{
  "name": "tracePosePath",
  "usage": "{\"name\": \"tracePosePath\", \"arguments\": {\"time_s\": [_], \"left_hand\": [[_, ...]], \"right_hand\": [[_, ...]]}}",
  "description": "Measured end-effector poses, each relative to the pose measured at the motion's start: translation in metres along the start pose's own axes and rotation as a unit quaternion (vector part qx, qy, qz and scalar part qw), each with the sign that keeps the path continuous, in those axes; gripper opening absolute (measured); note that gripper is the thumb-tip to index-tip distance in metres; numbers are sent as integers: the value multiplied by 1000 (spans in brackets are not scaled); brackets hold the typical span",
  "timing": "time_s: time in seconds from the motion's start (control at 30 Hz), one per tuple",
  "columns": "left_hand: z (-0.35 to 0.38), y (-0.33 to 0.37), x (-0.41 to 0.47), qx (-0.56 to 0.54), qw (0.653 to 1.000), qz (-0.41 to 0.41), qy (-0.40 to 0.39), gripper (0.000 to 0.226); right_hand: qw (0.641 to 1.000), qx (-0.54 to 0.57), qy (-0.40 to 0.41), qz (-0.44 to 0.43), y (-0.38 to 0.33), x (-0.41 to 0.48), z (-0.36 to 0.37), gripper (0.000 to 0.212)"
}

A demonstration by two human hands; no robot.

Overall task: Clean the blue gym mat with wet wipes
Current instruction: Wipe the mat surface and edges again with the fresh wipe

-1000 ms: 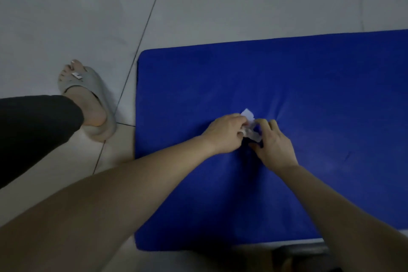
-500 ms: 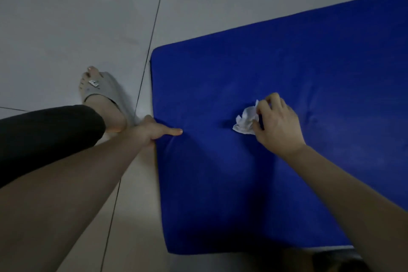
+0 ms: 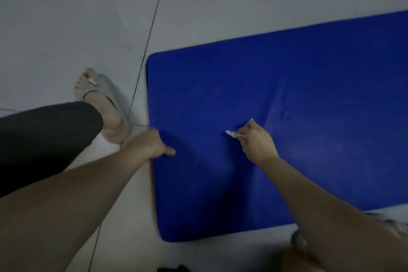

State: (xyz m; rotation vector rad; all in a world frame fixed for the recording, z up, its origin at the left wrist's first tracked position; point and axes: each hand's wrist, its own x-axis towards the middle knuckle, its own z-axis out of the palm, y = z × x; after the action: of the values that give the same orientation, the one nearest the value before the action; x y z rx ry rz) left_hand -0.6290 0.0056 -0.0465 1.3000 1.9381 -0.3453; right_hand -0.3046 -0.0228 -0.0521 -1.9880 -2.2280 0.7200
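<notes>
wipe [image 3: 231, 134] drawn into right hand [image 3: 257, 142], mat [image 3: 309, 84] creased

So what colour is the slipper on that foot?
The slipper is a light greyish beige. It shows best in the head view, the only view here.

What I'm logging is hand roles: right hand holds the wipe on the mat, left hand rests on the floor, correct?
No. The head view shows the left hand gripping the mat edge; the right hand holds the wipe on it.
</notes>
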Motion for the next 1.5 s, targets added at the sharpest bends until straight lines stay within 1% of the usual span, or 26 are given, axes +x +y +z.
{"name": "tracePosePath", "arguments": {"time_s": [0.03,0.07,0.1,0.17,0.23,0.27,0.3,0.37,0.43,0.5,0.57,0.6,0.67,0.7,0.73,0.8,0.87,0.93,1.0,1.07,1.13,1.17,1.27,1.37,1.43,1.5], "left_hand": [[1,-4,0,-20,998,6,-54,77],[2,-7,2,-29,995,5,-93,86],[3,-10,4,-15,994,8,-111,95],[4,-15,7,13,992,15,-125,107],[1,-19,13,16,991,18,-135,114],[0,-19,14,16,990,20,-140,113],[-1,-20,15,19,990,24,-141,111],[0,-17,16,37,989,25,-142,107],[-1,-11,15,64,989,20,-135,110],[0,-8,14,83,988,19,-128,111],[1,-8,14,86,988,20,-124,103],[1,-10,14,92,988,23,-122,95],[1,-13,14,123,985,44,-110,69],[0,-14,15,145,982,57,-103,58],[-1,-15,15,163,979,67,-98,53],[-4,-15,13,177,977,77,-95,65],[-7,-13,11,196,973,85,-91,84],[-7,-13,10,204,970,88,-99,98],[-6,-13,9,193,972,90,-100,101],[-7,-14,8,182,974,92,-99,100],[-5,-13,7,177,975,90,-96,98],[-5,-13,7,177,975,89,-97,98],[-3,-13,8,180,975,81,-107,101],[-4,-11,9,176,975,71,-111,104],[-4,-10,10,178,975,70,-116,101],[-4,-10,9,173,975,70,-117,99]], "right_hand": [[999,3,18,35,11,1,-3,21],[995,26,44,89,25,4,-9,12],[986,57,72,142,39,8,-14,3],[958,105,113,240,64,17,-19,18],[936,151,128,290,70,25,-15,35],[932,157,136,297,63,27,-11,40],[933,150,143,293,52,29,-3,37],[946,126,144,260,20,27,12,24],[963,104,128,213,-18,24,27,19],[976,109,100,160,-62,21,43,31],[991,116,24,70,-113,14,65,46],[993,115,-24,17,-138,10,76,46],[987,114,-92,-69,-175,5,93,33],[984,103,-103,-100,-184,6,97,24],[983,83,-105,-125,-186,10,97,16],[982,38,-99,-155,-171,19,87,11],[987,1,-56,-149,-144,27,67,17],[996,14,11,-83,-105,27,48,25],[997,15,69,42,-54,22,30,25],[984,4,112,137,7,15,14,29],[969,-21,134,204,53,5,-4,25],[965,-32,139,221,65,1,-8,21],[960,-27,131,245,67,-1,-2,13],[957,20,134,256,37,3,14,14],[962,40,133,234,12,5,26,21],[973,52,122,189,-18,6,38,24]]}}
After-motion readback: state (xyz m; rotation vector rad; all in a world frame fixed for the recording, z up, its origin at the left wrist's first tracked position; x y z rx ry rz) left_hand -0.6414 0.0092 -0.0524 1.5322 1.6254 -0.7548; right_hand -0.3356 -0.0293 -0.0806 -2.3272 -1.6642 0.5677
